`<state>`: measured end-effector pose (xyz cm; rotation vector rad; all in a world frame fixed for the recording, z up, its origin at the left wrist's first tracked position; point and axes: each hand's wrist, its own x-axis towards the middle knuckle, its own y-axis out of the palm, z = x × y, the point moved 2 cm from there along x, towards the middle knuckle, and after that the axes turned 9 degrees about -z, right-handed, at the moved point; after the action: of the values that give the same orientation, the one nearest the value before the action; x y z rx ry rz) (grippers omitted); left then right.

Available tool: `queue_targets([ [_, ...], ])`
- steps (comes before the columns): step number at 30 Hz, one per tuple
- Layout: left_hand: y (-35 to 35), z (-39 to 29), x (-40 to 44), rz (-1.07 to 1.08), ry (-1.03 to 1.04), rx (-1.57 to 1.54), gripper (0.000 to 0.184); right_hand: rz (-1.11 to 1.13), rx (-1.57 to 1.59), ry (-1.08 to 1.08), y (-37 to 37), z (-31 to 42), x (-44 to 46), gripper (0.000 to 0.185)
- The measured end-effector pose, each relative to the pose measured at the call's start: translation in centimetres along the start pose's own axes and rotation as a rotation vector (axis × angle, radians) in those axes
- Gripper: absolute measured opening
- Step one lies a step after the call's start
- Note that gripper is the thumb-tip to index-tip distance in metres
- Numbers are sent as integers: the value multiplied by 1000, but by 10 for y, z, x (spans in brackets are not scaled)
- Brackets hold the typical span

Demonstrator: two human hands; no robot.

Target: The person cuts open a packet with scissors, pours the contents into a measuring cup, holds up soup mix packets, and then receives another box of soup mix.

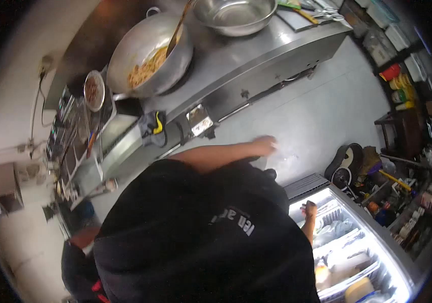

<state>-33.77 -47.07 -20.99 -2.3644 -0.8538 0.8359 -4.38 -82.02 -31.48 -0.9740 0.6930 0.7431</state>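
- Clear, crumpled plastic bags [331,231] are lying inside a brightly lit, white-lined refrigerated cabinet [366,222], among its divided compartments; contents too blurred to name.
- Handling, my guess: bags are being light, soft and floppy, probably slippery if cold or damp. Best hold: gathered top or a bunched fold, not one thin edge. Cabinet itself is staying put, rigid; rim is giving a firm grip.
- Right hand [308,208] is hovering over the cabinet's lit interior near the bags, forearm rising from the side of the black shirt with white lettering [195,227]. Fingers are looking partly curled; can't tell if they're touching or holding anything.
- Left hand [263,146] is hanging over the smooth grey floor [302,111], forearm lying across the front of the body, elbow slightly bent. Motion blur is hiding the fingers; a pale patch is showing at the tips, can't tell if held.
- Well apart from both hands, a large silver metal wok [178,65] with orange-brown food is sitting on the stainless-steel counter [289,38].
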Motion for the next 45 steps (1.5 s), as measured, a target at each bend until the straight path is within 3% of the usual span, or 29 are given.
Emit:
queue_targets([
  [1, -21, 19, -33, -170, 29, 146, 48, 60, -18, -95, -7, 4, 30, 39],
  [2, -36, 38, -63, -371, -175, 132, 53, 73, -60, -137, -16, 29, 37, 43],
  [4, -68, 63, -115, -543, -424, 198, 56, 134, -74, -346, -34, 61, 73, 40],
  [5, -75, 75, -135, -621, -461, 240, 57, 228, -385, -582, -51, 85, 102, 37],
  [6, -84, 80, -147, -607, -521, 130, 55, 77, -188, -445, -55, 122, 79, 33],
  [7, -90, 70, -151, -706, -473, 98, 49, 79, -87, -419, -61, 141, 88, 32],
  [9, -80, 73, -146, -842, -518, 195, 48, 70, -79, -401, -74, 179, 107, 30],
  [13, -89, 46, -152, -962, -549, 99, 52, 3, -221, -418, -73, 258, 95, 27],
  [15, -89, 31, -155, -860, -600, 96, 59, 255, -133, -354, -61, 271, 131, 30],
  [19, -70, 44, -156, -1048, -656, 252, 53, 296, -345, -551, -40, 338, 100, 32],
  [21, -79, 60, -156, -996, -907, -111, 42, 304, -327, -592, -32, 371, 95, 32],
  [23, -65, 114, -152, -905, -929, -206, 30, 284, -277, -603, -25, 387, 89, 32],
  [25, -86, 73, -149, -909, -906, -215, 23, 307, -349, -474, -35, 409, 88, 32],
  [27, -46, 105, -143, -1243, -945, -1586, 18, 290, -418, -407, -38, 442, 71, 32],
  [28, -49, 105, -131, -1244, -932, -1604, 18, 298, -476, -341, -35, 463, 68, 33],
  [31, -31, 107, -123, -1371, -644, -1896, 25, 379, -381, -434, -22, 533, 74, 31],
  [34, 18, 175, -123, -1400, -567, -1907, 24, 426, -232, -599, 12, 615, 71, 30],
  [35, 36, 193, -124, -1385, -583, -1949, 25, 421, -288, -685, 26, 649, 65, 29],
  [37, 11, 153, -113, -1517, -837, -2530, 28, 404, -346, -919, 54, 721, 59, 29],
  [38, 4, 131, -115, -1516, -565, -2575, 24, 410, -353, -1066, 69, 757, 58, 29],
  [39, -4, 125, -115, -1546, -766, -2457, 22, 361, -414, -1234, 83, 798, 55, 29],
  [40, -3, 125, -118, -1467, -554, -2489, 21, 314, -468, -1402, 98, 835, 45, 29],
  [42, -14, 112, -114, -1575, -475, -2491, 32, 441, -153, -1347, 133, 885, -7, 27],
  [43, -12, 126, -114, -1496, -864, -2227, 38, 448, -228, -1468, 151, 909, -21, 27],
  [45, -30, 103, -106, -1801, -957, -1887, 36, 548, -330, -1596, 181, 915, -78, 23],
])
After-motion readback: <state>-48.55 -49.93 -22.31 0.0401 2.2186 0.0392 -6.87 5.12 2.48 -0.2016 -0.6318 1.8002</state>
